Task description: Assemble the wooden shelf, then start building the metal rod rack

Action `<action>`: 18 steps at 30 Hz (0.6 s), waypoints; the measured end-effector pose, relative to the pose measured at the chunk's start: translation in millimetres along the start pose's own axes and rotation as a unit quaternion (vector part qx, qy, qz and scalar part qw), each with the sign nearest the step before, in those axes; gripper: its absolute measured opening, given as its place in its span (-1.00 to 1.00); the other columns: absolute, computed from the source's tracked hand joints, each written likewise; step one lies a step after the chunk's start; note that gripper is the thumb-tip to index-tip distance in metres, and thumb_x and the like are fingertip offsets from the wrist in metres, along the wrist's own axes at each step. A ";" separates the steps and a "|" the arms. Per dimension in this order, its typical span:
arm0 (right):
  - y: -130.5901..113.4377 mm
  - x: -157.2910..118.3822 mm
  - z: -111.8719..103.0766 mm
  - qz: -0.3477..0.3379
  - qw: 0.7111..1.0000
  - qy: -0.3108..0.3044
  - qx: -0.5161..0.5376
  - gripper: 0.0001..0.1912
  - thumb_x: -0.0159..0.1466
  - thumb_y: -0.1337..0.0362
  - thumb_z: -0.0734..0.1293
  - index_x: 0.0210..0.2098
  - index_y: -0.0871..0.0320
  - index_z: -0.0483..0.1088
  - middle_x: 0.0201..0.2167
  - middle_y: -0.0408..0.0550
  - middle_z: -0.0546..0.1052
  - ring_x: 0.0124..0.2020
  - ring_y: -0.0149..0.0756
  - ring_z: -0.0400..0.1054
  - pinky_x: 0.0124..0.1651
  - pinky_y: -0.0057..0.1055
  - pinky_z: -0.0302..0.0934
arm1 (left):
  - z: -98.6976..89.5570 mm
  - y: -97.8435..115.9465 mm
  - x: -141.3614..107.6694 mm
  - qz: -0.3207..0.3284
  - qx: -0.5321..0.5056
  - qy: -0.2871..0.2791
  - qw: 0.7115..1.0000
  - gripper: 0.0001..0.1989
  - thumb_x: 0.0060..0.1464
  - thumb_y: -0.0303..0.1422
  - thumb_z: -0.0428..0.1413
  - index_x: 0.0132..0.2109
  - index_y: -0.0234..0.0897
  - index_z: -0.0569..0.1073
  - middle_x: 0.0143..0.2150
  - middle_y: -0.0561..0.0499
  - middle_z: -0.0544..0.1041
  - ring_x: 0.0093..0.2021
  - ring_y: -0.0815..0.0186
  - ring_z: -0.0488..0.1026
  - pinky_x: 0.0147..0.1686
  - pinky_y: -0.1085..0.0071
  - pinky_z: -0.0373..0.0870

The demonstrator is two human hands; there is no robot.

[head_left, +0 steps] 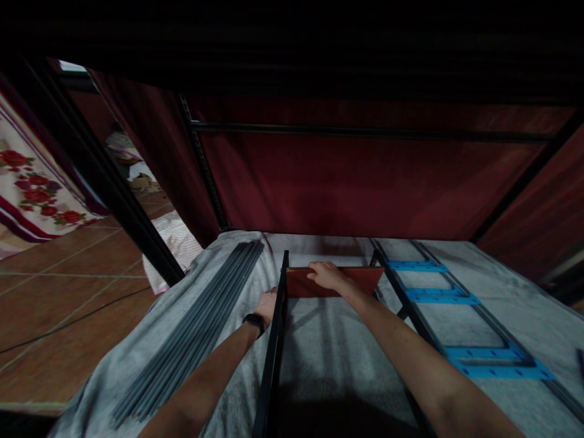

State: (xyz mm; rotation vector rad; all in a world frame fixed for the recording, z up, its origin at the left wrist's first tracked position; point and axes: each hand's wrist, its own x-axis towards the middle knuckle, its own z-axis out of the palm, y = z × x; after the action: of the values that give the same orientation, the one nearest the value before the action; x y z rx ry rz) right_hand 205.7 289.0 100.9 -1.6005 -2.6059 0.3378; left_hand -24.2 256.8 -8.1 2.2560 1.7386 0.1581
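Note:
A dark metal frame (272, 365) with long side rails stands on a grey cloth. Across its far end, between the rails, sits a reddish-brown board (360, 278). My left hand (267, 306), with a black band on the wrist, grips the left rail from its outer side; its fingertips are partly hidden by the rail. Over the board's top edge, left of its middle, my right hand (329, 275) is closed with bent fingers. To the left lies a bundle of several grey rods (205, 322).
On the right, a ladder-like piece with blue crossbars (444, 296) lies on the grey cloth (137, 353). Black posts (114, 182) and dark red curtains (342, 182) surround the surface. A cable (91, 314) crosses the tiled floor (59, 304) at left.

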 end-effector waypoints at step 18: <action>0.4 -0.8 0.4 -0.003 1.000 0.005 -0.002 -0.69 0.37 0.15 0.20 -0.01 0.12 0.44 0.01 0.07 0.56 0.07 -0.17 0.41 0.04 -0.36 0.13 | 5.6 -3.4 7.0 0.021 0.001 -0.007 1.000 -0.64 0.30 -0.46 -0.19 -0.06 -0.38 0.49 -0.19 -0.21 0.56 -0.11 0.13 0.50 -0.12 0.30 0.37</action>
State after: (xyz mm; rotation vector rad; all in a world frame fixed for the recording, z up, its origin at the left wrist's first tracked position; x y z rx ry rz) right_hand 206.4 288.3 100.5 -1.5907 -2.6051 0.3229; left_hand -24.1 263.4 -15.0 2.2904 1.6855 0.1484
